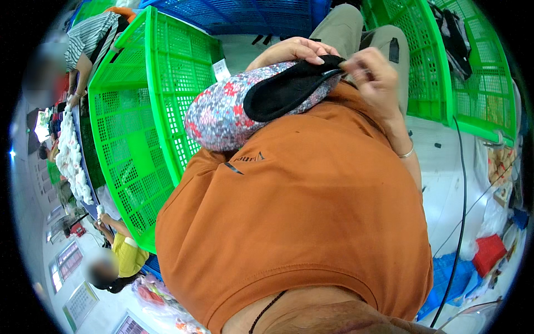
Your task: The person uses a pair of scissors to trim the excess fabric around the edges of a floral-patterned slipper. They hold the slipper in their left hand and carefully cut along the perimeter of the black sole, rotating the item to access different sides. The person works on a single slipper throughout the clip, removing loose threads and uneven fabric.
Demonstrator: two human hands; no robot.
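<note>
Close to my body lies a long, padded-looking black fabric piece [272, 101] with a rounded, sole-like wide end, its narrow end toward my hands. The fingers of my left hand [292, 50] are closed on its far edge. My right hand [375, 75], slightly blurred, pinches at the narrow tip. Beneath the black piece is a thick, fuzzy floral fabric piece [214, 119] in grey, white and red, lying along my left forearm. Whether it is worn as a sleeve or is separate, I cannot tell. A white tag [221, 70] sticks up beside it.
Green plastic crates [153, 106] stand at my left, more green crates [448, 67] at the right, one with dark items [453, 42]. A blue crate [239, 14] lies ahead. A black cable [463, 189] runs on the right. Two people [128, 256] work at the left by a table with white items.
</note>
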